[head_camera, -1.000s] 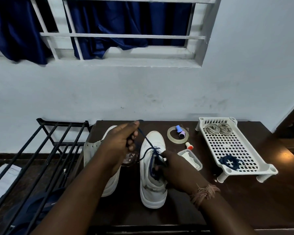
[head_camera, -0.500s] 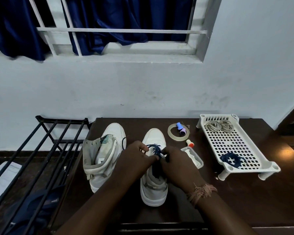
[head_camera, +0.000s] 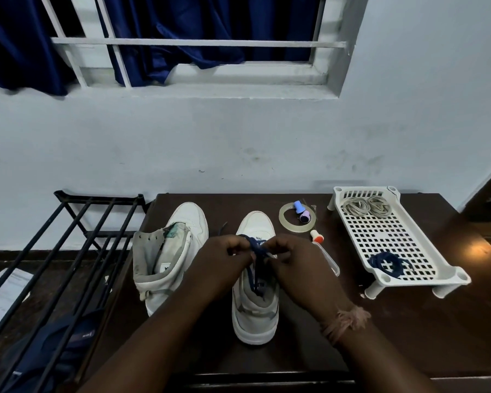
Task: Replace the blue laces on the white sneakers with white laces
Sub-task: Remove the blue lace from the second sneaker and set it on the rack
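Blue lace [head_camera: 256,248]: half unthreaded from right sneaker [head_camera: 255,302].
Hands: left hand [head_camera: 224,263] and right hand [head_camera: 291,262] both pinch it.
Advice: draw each crossing out evenly, steadying the shoe.

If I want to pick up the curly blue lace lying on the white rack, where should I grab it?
Pinch the blue lace from above, probably at its bunched middle, so the whole coil lifts together. It lies flat near the white rack's front end; the grid beneath leaves no way under.
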